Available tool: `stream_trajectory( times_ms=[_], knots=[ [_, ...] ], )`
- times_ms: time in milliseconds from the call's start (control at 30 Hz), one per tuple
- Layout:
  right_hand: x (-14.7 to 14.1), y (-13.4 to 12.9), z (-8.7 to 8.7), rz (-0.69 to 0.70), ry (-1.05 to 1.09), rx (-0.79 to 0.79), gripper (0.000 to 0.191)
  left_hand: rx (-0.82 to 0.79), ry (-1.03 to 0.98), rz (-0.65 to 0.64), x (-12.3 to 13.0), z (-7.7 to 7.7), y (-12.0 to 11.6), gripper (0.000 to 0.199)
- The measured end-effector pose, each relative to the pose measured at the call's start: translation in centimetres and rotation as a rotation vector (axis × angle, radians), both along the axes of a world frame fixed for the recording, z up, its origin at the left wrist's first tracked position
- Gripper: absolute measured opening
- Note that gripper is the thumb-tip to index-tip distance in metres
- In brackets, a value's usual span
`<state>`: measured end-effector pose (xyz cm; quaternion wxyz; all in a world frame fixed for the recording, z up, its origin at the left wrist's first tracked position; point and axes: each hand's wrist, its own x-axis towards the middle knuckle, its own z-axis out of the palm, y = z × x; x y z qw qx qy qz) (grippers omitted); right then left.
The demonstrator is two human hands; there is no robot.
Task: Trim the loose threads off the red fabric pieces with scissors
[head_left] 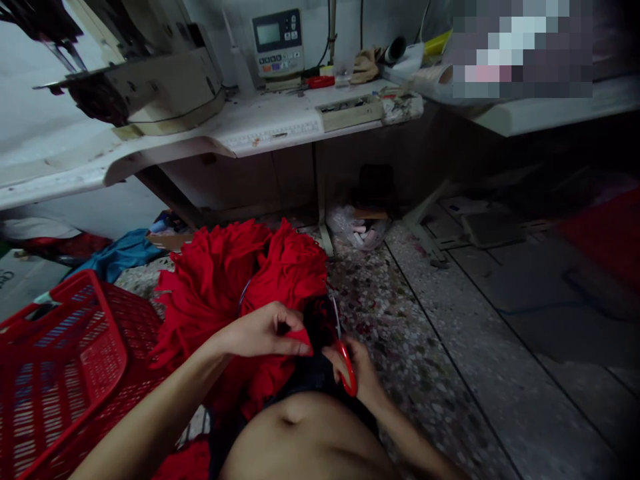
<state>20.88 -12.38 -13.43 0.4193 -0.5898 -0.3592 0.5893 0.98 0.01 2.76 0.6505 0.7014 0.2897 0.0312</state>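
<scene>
While the left hand [260,331] pinches a small piece of red cloth [302,339] between thumb and fingers, the right hand [366,375] grips the red-handled scissors [348,365] just beside it, blades pointing away from the body. The red heap [215,273] lies before the person, near the red basket [131,327]. The step in hand seems to be trimming — the next move probably calls for bringing the blades to the pinched edge, fingers kept clear.

The left hand [273,331] pinches red cloth [304,339]. The right hand [364,372] holds scissors [349,372] with red handles. A big red cloth pile [215,280] sits beside a red basket [137,323].
</scene>
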Motion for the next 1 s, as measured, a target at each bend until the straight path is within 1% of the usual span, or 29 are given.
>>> stream_trajectory(
  times_ms=[33,67,100,133,167,200,233,300,333,367,400,467,500,533,600,700,767,833,900,933,1000],
  knots=[
    [0.3,0.4,0.1,-0.011,0.004,-0.008,0.051,-0.023,0.001,-0.099,-0.6,0.8,-0.3,0.03],
    [0.6,0.9,0.2,-0.025,0.007,-0.013,0.053,-0.069,0.019,-0.228,-1.2,1.5,-0.6,0.027],
    [1.0,1.5,0.3,-0.043,0.011,-0.014,0.054,-0.118,0.032,-0.33,-2.0,2.0,-0.9,0.025],
    [1.4,2.1,0.5,-0.064,0.016,-0.012,0.054,-0.156,0.048,-0.388,-2.7,2.3,-1.3,0.024],
    [1.8,2.8,0.6,-0.084,0.024,-0.007,0.055,-0.178,0.069,-0.408,-3.3,2.4,-1.6,0.025],
    [2.1,3.4,0.8,-0.105,0.036,0.001,0.056,-0.192,0.087,-0.389,-3.9,2.4,-1.9,0.027],
    [2.4,4.1,0.9,-0.127,0.052,0.012,0.056,-0.201,0.108,-0.335,-4.4,2.2,-2.0,0.029],
    [2.8,5.5,1.3,-0.167,0.082,0.051,0.056,-0.192,0.148,-0.154,-4.9,1.9,-2.1,0.035],
    [2.9,6.1,1.5,-0.181,0.096,0.076,0.056,-0.144,0.157,-0.035,-4.9,1.7,-1.9,0.036],
    [2.9,6.7,1.6,-0.187,0.108,0.099,0.055,-0.049,0.16,0.09,-4.8,1.6,-1.6,0.035],
    [2.8,7.2,1.8,-0.182,0.118,0.119,0.054,0.09,0.159,0.206,-4.5,1.5,-1.1,0.034],
    [2.3,8.0,2.1,-0.158,0.129,0.137,0.052,0.429,0.174,0.368,-3.7,1.2,-0.1,0.026],
    [2.0,8.1,2.1,-0.14,0.125,0.133,0.052,0.576,0.201,0.413,-3.3,0.8,0.4,0.023],
    [1.6,8.2,2.1,-0.127,0.116,0.124,0.051,0.684,0.244,0.441,-2.8,0.3,0.9,0.022],
    [0.8,7.8,1.7,-0.092,0.081,0.087,0.051,0.791,0.352,0.471,-2.1,-0.9,1.8,0.022],
    [0.1,6.4,0.6,-0.061,0.09,0.027,0.056,0.8,0.452,0.483,-1.4,-2.6,2.7,0.018],
    [0.1,5.2,-0.3,-0.035,0.088,0.004,0.057,0.778,0.424,0.47,-1.4,-3.2,3.0,0.012],
    [0.4,4.2,-0.9,-0.02,0.077,-0.041,0.06,0.731,0.344,0.454,-1.6,-3.2,3.3,0.014],
    [0.9,3.7,-0.9,-0.029,0.079,-0.061,0.062,0.651,0.258,0.459,-1.9,-3.0,3.4,0.017],
    [1.2,3.7,-0.7,-0.042,0.084,-0.059,0.063,0.606,0.217,0.471,-2.1,-2.8,3.5,0.018],
    [1.9,4.1,0.4,-0.069,0.101,-0.041,0.064,0.515,0.145,0.511,-2.4,-2.5,3.5,0.02]
  ],
)
